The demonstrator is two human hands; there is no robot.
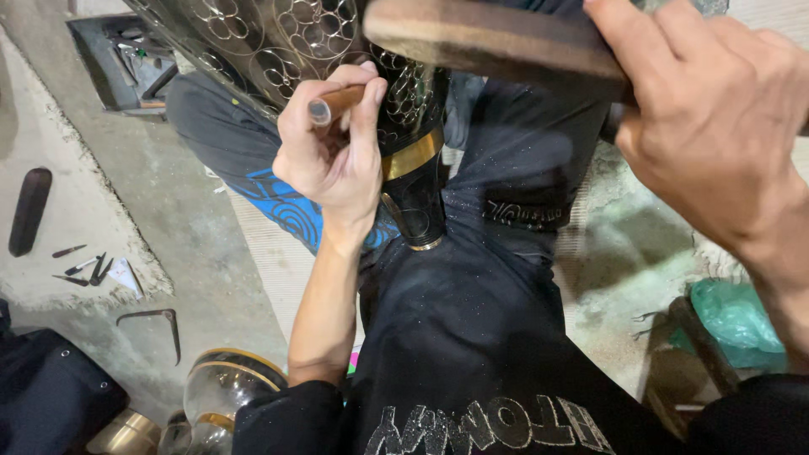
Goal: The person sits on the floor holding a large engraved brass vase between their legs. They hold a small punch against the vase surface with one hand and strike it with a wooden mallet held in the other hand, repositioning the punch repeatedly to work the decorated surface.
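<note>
A black metal vase [417, 181] with engraved circle-and-flower patterns and brass bands rests across my lap, its narrow end pointing toward me. My left hand [333, 156] is shut on a small copper-coloured chisel [333, 104], whose tip presses against the vase's patterned body. My right hand [712, 118] grips a wooden mallet [493, 38], held raised above the vase and close to the camera. I sit cross-legged in dark clothes on the floor.
Several small engraving tools [84, 270] lie on the concrete floor at left, beside a dark oblong block [29, 211]. A tray of tools [126, 63] sits at top left. Shiny brass vessels [215, 392] stand at bottom left. A green plastic bag [737, 324] lies at right.
</note>
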